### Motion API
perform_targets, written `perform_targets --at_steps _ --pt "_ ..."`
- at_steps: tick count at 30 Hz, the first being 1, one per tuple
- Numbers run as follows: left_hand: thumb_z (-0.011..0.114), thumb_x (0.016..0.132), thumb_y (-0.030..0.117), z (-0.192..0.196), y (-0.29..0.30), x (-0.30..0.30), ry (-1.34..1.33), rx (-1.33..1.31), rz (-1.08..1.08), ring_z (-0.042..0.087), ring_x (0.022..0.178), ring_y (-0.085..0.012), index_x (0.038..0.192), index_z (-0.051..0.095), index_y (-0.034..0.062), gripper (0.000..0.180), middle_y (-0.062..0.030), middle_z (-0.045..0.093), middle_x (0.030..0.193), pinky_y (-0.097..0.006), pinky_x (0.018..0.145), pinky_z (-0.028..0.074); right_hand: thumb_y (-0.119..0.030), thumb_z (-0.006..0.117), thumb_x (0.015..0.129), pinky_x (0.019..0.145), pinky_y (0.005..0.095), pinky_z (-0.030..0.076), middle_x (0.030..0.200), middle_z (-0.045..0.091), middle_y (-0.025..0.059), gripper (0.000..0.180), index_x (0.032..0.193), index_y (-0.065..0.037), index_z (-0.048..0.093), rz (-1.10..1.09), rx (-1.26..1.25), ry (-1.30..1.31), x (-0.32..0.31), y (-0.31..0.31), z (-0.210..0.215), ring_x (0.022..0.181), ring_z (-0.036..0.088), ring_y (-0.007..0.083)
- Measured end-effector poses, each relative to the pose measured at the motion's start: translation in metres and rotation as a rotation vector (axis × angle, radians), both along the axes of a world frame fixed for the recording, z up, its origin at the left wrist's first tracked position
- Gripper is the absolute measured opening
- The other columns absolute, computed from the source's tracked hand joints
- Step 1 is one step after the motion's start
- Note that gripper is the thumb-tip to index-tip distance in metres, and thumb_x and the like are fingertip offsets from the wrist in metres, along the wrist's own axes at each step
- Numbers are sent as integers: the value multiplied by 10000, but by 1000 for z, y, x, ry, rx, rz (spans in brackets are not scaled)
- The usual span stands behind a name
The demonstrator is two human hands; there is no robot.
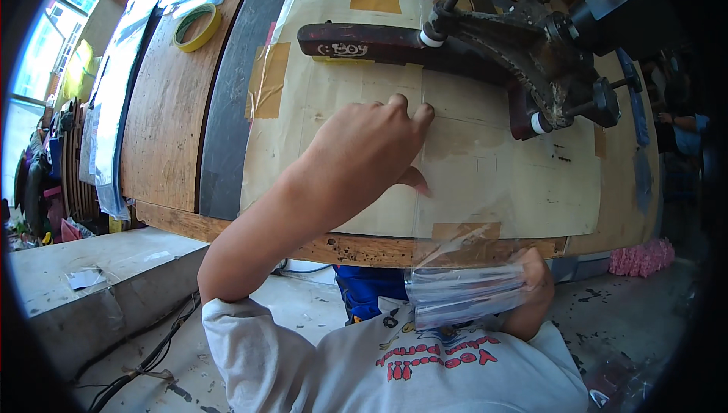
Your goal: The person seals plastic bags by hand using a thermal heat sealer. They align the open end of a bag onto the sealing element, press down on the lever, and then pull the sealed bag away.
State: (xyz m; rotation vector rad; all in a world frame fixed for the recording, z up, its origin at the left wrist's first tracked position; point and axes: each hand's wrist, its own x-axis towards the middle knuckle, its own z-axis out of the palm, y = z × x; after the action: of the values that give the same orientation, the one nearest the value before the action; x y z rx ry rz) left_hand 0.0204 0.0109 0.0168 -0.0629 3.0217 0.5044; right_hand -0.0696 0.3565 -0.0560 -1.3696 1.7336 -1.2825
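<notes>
My left hand [371, 140] is over the paper-covered work board [341, 91], its fingers bent downward and its thumb spread away from them. Its fingertips are at the left edge of a clear plastic sheet [466, 155] lying flat on the board; no grip on the sheet shows. Below the table's front edge, my right hand [535, 280] is closed on the right end of a stack of clear plastic bags [466, 292]. The stack hangs in front of my shirt, and the fingers behind it are partly hidden.
A dark bar [364, 41] crosses the board's far side, joined to a metal press frame [531, 56] with black knobs at upper right. A yellow tape roll [197, 28] lies on the wood at left. Brown tape [269, 79] holds the paper. A pink bundle [641, 257] sits at right.
</notes>
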Motion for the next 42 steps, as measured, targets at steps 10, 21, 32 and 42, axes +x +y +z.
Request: perform_targets --at_steps 10,21,32,42 --pt "789 654 601 -14 1 -5 91 -113 -22 698 779 -306 1130 505 -25 836 -147 631 873 -365 666 550 -190 759 700 472 314 439 669 692 99 268 897 -10 787 -42 7 -40 2 -10 4 491 632 211" --pt "786 648 607 -14 0 -5 85 -82 -9 684 781 -337 1135 477 -2 839 -143 617 884 -400 673 530 -232 759 741 524 322 453 695 686 79 278 931 -28 774 22 15 6 1 5 -5 541 624 209" --pt "723 617 701 -19 1 -8 107 -134 -6 693 735 -288 1162 487 -17 932 -128 625 834 -356 638 538 -143 780 736 660 335 470 802 678 74 197 887 -52 692 -413 -46 62 26 8 -8 701 624 213" --pt "740 609 676 -16 2 -8 16 -99 21 693 817 -359 1501 398 1 1170 -193 636 972 -405 744 539 -172 784 723 624 355 468 760 683 60 195 869 -59 719 -392 13 -318 27 10 -6 626 614 223"
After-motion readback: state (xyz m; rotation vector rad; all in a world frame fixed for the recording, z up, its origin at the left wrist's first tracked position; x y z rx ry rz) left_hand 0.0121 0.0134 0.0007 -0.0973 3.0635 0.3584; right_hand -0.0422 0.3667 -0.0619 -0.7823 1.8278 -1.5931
